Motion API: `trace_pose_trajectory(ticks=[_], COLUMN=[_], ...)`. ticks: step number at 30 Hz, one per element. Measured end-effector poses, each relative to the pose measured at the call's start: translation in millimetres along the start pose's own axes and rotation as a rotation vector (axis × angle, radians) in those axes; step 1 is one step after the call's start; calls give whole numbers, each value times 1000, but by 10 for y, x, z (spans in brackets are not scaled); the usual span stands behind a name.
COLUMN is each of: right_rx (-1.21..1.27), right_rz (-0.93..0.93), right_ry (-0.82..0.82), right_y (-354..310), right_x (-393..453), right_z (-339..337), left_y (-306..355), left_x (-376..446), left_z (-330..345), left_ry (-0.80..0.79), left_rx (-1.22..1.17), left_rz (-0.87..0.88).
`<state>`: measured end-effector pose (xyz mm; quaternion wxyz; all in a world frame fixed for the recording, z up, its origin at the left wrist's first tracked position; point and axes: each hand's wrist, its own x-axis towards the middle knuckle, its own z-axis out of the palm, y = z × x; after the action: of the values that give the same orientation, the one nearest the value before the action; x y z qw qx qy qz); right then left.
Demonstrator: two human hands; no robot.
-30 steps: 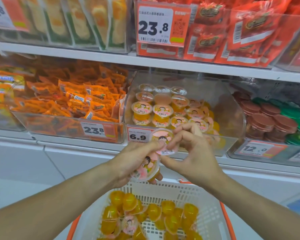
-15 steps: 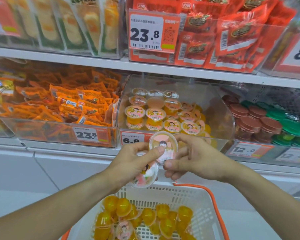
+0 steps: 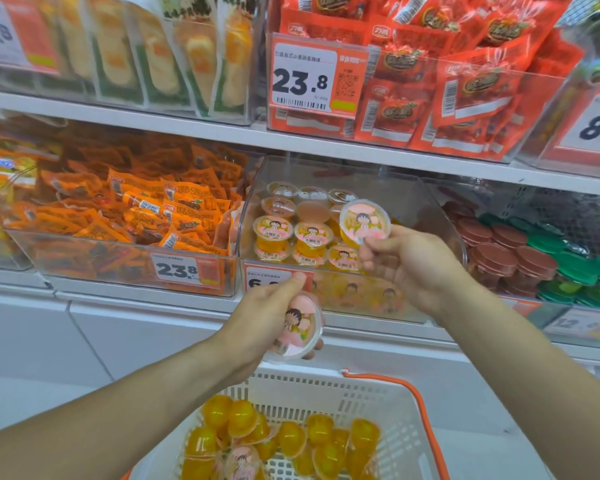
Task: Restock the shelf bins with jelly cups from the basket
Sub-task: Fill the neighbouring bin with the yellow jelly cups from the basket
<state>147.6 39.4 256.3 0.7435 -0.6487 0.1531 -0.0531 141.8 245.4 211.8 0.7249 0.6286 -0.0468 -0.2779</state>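
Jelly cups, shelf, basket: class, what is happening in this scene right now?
A person is restocking a shop shelf. The right hand pinches one jelly cup at the mouth of the clear bin, which already holds rows of cups. The left hand holds a second cup lower down, above the white basket, where many orange cups remain.

A single wide-angle view is taken from head height, directed forward and slightly down at the shelf (image 3: 326,143), which is seen close and head-on. The basket (image 3: 388,403) is caught at the bottom edge, with both forearms entering from below.
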Motion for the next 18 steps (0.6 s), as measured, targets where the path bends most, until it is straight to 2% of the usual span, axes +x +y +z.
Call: trace_pose_trajectory(ticks=[5,9,15,18], right_rx=[-138,-251,-383,-669], right_rz=[31,74,207,213], right_ry=[130,222,174,140], right_y=[16,127,188,114], right_x=[405,590,753,780], right_z=[9,17,-43,-94], left_y=[-53,-60,-112,-157], left_x=[39,54,142,166], left_z=[-15,-19,3,5], left_ry=[66,87,108,114], left_rx=[-94,-79,-68,-74], left_rz=[-89,-104,-93,-94])
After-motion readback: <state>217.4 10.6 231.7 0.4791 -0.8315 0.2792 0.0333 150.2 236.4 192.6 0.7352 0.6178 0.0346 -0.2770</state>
